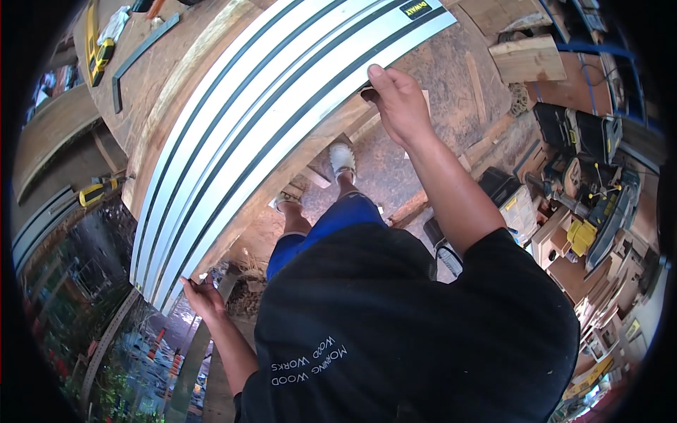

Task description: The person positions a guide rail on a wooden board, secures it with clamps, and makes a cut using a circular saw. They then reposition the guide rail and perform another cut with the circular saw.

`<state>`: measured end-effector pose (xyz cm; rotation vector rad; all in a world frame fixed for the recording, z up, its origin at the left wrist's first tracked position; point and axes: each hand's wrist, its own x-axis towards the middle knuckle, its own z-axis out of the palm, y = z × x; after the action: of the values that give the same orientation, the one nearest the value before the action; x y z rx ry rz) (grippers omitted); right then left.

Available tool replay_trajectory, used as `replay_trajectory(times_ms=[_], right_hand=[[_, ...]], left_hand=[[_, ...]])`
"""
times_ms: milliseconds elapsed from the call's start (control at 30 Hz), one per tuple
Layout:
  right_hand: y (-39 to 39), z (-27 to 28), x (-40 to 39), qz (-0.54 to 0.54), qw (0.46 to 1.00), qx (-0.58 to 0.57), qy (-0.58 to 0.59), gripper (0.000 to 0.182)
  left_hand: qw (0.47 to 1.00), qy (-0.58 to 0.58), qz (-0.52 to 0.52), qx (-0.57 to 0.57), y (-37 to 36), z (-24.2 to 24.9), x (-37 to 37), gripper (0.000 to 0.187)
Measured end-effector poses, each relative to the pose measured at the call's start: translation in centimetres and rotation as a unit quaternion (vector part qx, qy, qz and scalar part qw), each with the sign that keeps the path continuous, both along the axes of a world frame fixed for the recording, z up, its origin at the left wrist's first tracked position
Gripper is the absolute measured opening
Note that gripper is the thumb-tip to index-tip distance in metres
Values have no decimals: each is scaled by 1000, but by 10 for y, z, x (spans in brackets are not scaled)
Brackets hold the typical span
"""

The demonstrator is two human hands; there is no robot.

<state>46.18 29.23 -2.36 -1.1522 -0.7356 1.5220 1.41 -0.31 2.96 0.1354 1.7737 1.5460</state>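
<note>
A long silver guide rail (268, 120) with black strips and a yellow label lies along a thick wooden slab (169, 92). My right hand (398, 102) grips the rail's near edge partway along, thumb on top. Down at the rail's end near me, my left hand (203, 296) holds the edge, fingers curled under it. Below me I see my black shirt, blue shorts and white shoes.
A metal square (141, 53), a yellow tool (99, 56) and a rag lie on the slab's far side. Wood offcuts (529, 56) litter the dirt floor. Power tools and boxes (585, 183) crowd the right. A yellow clamp (95, 192) sits at left.
</note>
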Motion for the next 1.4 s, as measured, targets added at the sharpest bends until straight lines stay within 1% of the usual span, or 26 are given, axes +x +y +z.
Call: replay_trajectory(times_ms=[67, 133, 167, 200, 233, 267, 333, 433, 500, 567, 600, 667, 700, 767, 800, 867, 1000, 1167, 1333, 1400], right_hand=[[-1, 0, 1, -7, 1000, 9, 17, 33], [-3, 1, 6, 42, 999, 29, -1, 31], [-3, 1, 7, 47, 998, 29, -1, 31], [-2, 5, 7, 63, 997, 40, -35, 29], [-1, 9, 7, 78, 993, 51, -69, 30], [-1, 14, 7, 84, 993, 50, -70, 30], [0, 23, 6, 118, 988, 50, -91, 40], [0, 22, 4, 130, 981, 62, -128, 45], [-1, 22, 3, 145, 976, 70, -146, 42], [-3, 28, -1, 117, 982, 70, -129, 39], [-3, 25, -1, 121, 981, 68, -133, 39], [-6, 18, -1, 80, 986, 91, -115, 33], [-7, 17, 0, 82, 986, 89, -117, 33], [-9, 17, 4, 59, 993, 48, -86, 23], [-8, 17, 4, 59, 993, 46, -88, 23], [-7, 20, 3, 28, 999, 29, -10, 18], [-7, 21, -1, 16, 1000, 8, -7, 20], [-4, 25, -4, -7, 999, -6, 34, 21], [-6, 21, -2, -1, 999, 8, 39, 21], [-7, 20, -2, -3, 999, 11, 40, 21]], left_hand=[[1000, 0, 2, 1, 2, 0, 2, 37], [1000, 1, 7, -4, 3, 2, 4, 35], [1000, 1, 12, -4, 3, 3, 5, 35], [1000, 3, 9, -2, 4, 3, 5, 35], [1000, 5, 7, 0, 4, 3, 6, 34], [1000, 10, 18, -7, 5, 3, 6, 33], [999, 9, 29, -15, 5, 2, 6, 33], [999, 14, 41, -28, 1, -1, 4, 34], [999, 19, 31, -21, -1, -1, 2, 34], [998, 21, 52, -31, 1, -1, 5, 33], [998, 23, 58, -23, 3, 0, 7, 33], [998, 24, 64, -13, 3, 0, 9, 33], [997, 22, 66, -15, 3, 0, 9, 33], [997, 22, 70, -11, 3, 0, 8, 33], [997, 21, 72, -10, 2, -1, 8, 33], [997, 27, 68, -14, -2, -4, 4, 35], [998, 31, 58, -5, -8, -8, -3, 36], [999, 31, 40, 0, -9, -7, -1, 34], [999, 27, 22, 16, -8, -8, 0, 34], [998, 44, 44, 0, -5, -7, 4, 35]])
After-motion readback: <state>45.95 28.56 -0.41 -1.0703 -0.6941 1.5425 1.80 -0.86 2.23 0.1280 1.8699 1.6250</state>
